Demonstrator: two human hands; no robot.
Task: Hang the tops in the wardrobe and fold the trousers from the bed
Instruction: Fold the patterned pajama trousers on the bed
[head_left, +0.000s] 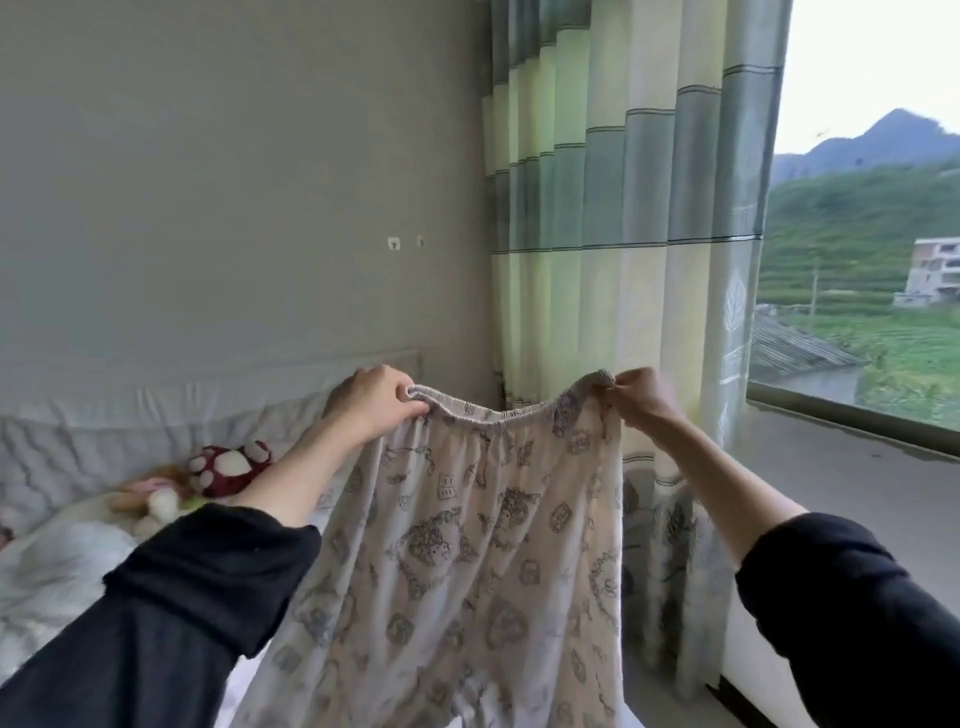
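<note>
A pair of pale pink trousers with a grey cartoon print hangs in the air in front of me, waistband up. My left hand grips the left end of the elastic waistband. My right hand pinches the right end. The waistband sags a little between the two hands. The legs hang down past the bottom of the frame. Both my arms are stretched forward in black sleeves pushed up to the forearm. The bed with white bedding lies at the lower left. The wardrobe is out of view.
Stuffed toys lie on the bed by the padded headboard. A grey wall stands ahead. A green and cream curtain hangs right of centre, with a large window and a wide sill at the right.
</note>
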